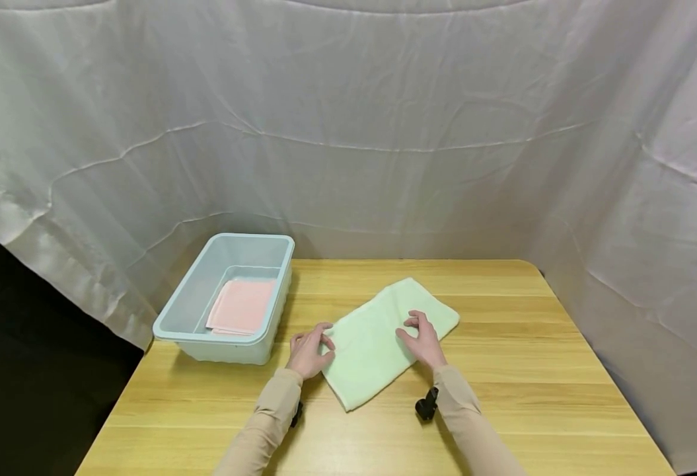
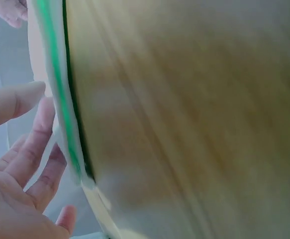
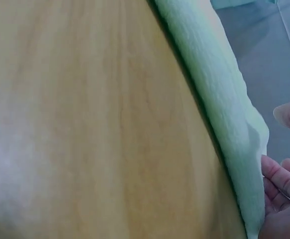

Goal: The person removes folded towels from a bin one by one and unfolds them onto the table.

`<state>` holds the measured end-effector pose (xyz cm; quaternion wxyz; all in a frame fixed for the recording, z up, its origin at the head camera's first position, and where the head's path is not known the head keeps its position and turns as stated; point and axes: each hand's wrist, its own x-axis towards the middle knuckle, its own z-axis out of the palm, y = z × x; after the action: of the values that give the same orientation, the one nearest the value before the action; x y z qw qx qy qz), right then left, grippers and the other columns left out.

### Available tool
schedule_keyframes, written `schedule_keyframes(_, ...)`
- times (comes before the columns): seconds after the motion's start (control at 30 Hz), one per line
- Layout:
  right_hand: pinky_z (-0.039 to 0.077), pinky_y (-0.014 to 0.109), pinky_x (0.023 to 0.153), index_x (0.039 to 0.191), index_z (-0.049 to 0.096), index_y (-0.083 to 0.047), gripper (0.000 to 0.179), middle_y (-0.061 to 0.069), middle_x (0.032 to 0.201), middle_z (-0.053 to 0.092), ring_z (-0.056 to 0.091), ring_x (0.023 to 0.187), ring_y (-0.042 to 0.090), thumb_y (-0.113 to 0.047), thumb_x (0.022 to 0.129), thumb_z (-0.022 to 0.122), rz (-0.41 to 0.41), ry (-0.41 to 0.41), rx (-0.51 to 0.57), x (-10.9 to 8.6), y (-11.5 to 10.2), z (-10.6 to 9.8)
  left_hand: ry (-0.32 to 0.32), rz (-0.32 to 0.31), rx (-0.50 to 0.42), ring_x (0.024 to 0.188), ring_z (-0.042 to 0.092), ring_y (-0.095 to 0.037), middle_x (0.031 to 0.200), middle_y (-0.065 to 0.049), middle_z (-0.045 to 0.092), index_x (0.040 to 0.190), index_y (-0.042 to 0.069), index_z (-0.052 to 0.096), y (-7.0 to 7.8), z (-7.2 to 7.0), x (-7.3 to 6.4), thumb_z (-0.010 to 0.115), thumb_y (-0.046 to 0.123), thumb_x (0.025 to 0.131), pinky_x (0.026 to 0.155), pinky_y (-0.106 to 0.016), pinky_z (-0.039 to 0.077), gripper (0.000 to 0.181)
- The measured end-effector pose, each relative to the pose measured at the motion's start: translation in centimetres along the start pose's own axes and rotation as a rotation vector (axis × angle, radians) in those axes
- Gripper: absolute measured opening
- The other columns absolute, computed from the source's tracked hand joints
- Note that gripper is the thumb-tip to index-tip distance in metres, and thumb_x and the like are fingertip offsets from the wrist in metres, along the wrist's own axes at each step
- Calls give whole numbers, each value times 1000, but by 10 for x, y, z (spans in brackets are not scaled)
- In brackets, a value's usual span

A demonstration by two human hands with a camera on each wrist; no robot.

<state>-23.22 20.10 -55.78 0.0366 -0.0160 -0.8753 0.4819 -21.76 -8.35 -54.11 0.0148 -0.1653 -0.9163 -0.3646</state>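
Observation:
A folded pale green towel lies slanted on the wooden table in the head view. My left hand is at its left end, fingertips right at the edge. In the left wrist view, the fingers of that hand are loosely extended beside the towel's layered edge. Over the right half of the towel is my right hand, its thumb apart from the fingers. The right wrist view shows those fingers low against the towel's surface, with the thumb raised. Neither hand pinches the cloth.
To the left of the towel stands a light blue plastic bin with folded pink cloth inside. A grey curtain hangs behind the table and along its sides. Small black devices are on both wrists.

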Motion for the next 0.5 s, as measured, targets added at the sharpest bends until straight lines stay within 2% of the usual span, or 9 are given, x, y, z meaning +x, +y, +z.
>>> schedule_keyframes(0.13,37,59,114,143,41,3,56,24,130,61,50,130,44,-18,97,64,2,-19,-7,5,0,1,1,-16,-11,101,67,-32,106,-11,70,137,1,52,1,-1,-1,71,1,86,105,-63,36,54)
schedule_keyframes(0.3,37,60,113,143,41,1,54,24,132,62,51,130,45,-18,97,63,-27,-14,-33,5,-4,3,-19,-51,-80,93,64,-26,119,-19,66,138,-2,52,0,-1,-2,71,-3,86,87,-45,52,56)
schedule_keyframes(0.33,38,60,112,142,42,1,54,25,131,63,52,129,45,-17,97,64,-37,-4,-43,4,-5,3,-24,-54,-95,92,63,-24,120,-20,65,138,-3,51,0,-1,-2,71,-3,86,83,-41,53,56)
schedule_keyframes(0.5,44,54,99,138,49,0,49,21,116,68,55,111,40,-16,94,65,-51,50,-91,-13,-14,6,-35,-50,-134,89,60,-24,120,-23,66,138,-5,51,-1,-1,-4,70,-5,85,80,-37,50,55)
